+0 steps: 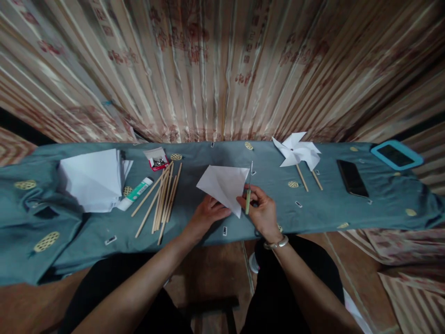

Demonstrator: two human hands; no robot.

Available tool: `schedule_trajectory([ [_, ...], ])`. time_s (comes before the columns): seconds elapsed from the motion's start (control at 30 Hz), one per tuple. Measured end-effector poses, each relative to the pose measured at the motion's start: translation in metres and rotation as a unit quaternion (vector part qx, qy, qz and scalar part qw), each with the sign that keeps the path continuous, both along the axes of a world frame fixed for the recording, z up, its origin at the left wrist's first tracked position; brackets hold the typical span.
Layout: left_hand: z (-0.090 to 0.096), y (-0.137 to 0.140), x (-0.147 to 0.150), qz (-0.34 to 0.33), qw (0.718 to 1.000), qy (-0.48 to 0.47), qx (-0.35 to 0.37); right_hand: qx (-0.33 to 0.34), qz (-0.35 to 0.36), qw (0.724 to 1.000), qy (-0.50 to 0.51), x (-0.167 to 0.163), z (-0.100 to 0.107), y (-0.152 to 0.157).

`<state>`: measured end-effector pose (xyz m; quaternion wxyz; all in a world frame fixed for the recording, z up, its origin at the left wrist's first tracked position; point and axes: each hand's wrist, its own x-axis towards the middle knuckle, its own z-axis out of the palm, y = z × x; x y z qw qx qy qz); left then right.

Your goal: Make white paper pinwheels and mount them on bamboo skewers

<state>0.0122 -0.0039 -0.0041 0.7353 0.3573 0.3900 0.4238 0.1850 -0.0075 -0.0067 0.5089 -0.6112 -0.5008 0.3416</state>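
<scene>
My left grip (pixel 212 211) pinches one paper (pixel 222 183); right grip (pixel 262 209) pinches one green-handled cutting tool (pixel 248 200). Two pinwheels (pixel 296 152), one phone (pixel 352 178), one glue stick (pixel 136 193) on worktop (pixel 327 208).

A smooth, rounded, silver-toned bangle (pixel 277 243) circles your right wrist. Beyond the bangle, your right hand (pixel 262 211) is bare, as is your left hand (pixel 208 213), off to the bangle's left. Your forearms (pixel 149 273) are uncovered; black trousers (pixel 316 255) spread to either side of the bangle.
</scene>
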Motion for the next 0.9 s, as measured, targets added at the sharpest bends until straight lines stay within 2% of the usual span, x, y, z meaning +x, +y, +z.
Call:
schedule_trajectory([
  [0.2,-0.006,0.006,0.000,0.122,0.989,0.086,0.006,-0.044,0.019,0.993,0.107,-0.016,0.005,0.003],
  [0.33,-0.006,0.011,-0.007,0.162,0.976,0.139,0.048,-0.086,0.032,0.981,0.170,-0.017,0.006,0.005],
  [0.6,0.004,0.027,-0.019,0.173,0.962,0.188,0.093,-0.100,0.102,0.980,0.136,-0.021,0.008,-0.008],
  [0.8,0.012,0.041,-0.037,0.234,0.946,0.172,0.146,-0.101,0.189,0.973,0.088,-0.019,0.012,-0.028],
  [0.9,0.015,0.047,-0.043,0.252,0.940,0.167,0.155,-0.113,0.239,0.959,0.097,-0.020,0.011,-0.035],
])
